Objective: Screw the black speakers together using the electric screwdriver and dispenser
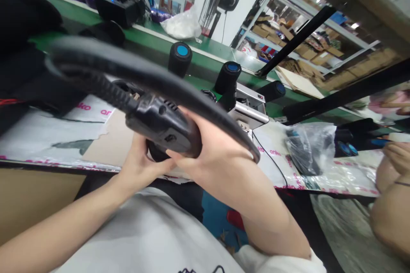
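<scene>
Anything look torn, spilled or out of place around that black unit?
The white printed sheet on the bench, left of the black padded unit held by the left hand and right hand, is torn, its ragged edge exposing brown cardboard. A crumpled clear plastic bag with something dark inside lies loose on the sheet.

Two hands point(208, 149) hold one black device point(160, 125). Three blue-topped cylinders point(227, 77) stand beyond them, and two more cylinders point(344, 149) lie to the right. There are two plastic bags point(181, 25), two shelving racks point(320, 25) and one co-worker's hand point(395, 157).
</scene>
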{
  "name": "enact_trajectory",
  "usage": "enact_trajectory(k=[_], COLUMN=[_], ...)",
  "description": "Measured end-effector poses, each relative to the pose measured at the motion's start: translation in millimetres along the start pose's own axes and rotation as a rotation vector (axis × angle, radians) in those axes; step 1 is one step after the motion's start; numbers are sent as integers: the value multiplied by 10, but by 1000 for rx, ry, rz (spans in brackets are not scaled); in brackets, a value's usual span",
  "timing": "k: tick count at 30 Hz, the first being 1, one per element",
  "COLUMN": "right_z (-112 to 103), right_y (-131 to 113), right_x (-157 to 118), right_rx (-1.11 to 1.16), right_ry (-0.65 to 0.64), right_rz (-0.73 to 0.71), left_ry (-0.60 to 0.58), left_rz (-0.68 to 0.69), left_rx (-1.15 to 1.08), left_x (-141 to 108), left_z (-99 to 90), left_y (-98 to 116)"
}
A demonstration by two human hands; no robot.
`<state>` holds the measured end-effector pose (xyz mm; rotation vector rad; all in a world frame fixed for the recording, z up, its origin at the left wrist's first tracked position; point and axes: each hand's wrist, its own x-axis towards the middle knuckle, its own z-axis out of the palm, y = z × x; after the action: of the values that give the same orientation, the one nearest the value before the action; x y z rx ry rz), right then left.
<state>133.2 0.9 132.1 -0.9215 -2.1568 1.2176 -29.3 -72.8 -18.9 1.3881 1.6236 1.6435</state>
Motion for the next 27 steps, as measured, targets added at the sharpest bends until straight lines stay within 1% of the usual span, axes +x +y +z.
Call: enact_trajectory(k=[2,4,6,8,10,12,15,18,21,27], right_z=[-71,-191,-303,-357,-348,-309,-279,-294,-297,-241], right_y=[0,75,216,384,526,608,635,641,695,843], right_x=[47,74,102,143,201,272,387,479,529,557], right_rx=[-68,-78,-4,86,150,175,117,41,48,172], right_ry=[4,43,39,-25,-119,-206,-307,-399,-443,-432], right_rz=[-36,-58,-48,-34,-31,-53,-102,-122,-137,-200], left_ry=[8,13,24,37,53,52,35,29,32,71], left_rz=[66,112,108,89,74,74,89,90,87,189], left_rx=[-35,-17,28,57,62,49,10,-9,-12,-7], left_x=[7,24,40,48,48,46,47,54,61,67], left_z=[-7,-17,-26,-31,-28,-20,-7,2,11,30], left_y=[-3,21,51,64,58,46,43,57,55,-1])
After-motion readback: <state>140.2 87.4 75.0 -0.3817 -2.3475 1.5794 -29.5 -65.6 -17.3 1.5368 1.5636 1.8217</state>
